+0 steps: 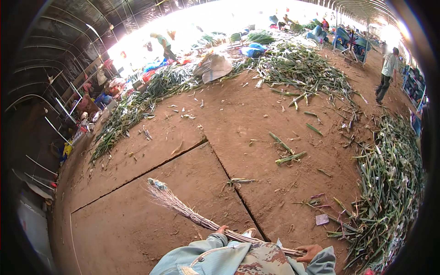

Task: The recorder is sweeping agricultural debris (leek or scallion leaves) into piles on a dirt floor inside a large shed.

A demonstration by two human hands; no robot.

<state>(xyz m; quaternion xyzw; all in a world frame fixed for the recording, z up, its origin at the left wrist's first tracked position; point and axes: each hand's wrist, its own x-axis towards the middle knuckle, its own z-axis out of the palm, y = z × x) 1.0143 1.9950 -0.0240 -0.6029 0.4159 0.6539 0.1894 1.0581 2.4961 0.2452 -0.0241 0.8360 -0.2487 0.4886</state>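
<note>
A long twig broom (195, 216) slants across my front, its bristle head out to the left and its handle running right toward my body. Bits of blue and white material are caught at the bristle tips. My left hand (222, 230) is closed round the broom where the twigs narrow into the handle. Near the handle's end, my right hand (310, 252) is closed on it too. The bristles are over a large flat panel (137, 224) with dark gaps along its edges, set in the brown dirt floor; I cannot tell whether they touch it.
Heaped green leaf scraps (389, 183) line the right side; another pile (305, 68) lies farther back. Loose stalks (291, 158) and a pale square piece (322, 219) are on the floor. A white sack (213, 67) sits ahead. A person (388, 73) is at the far right.
</note>
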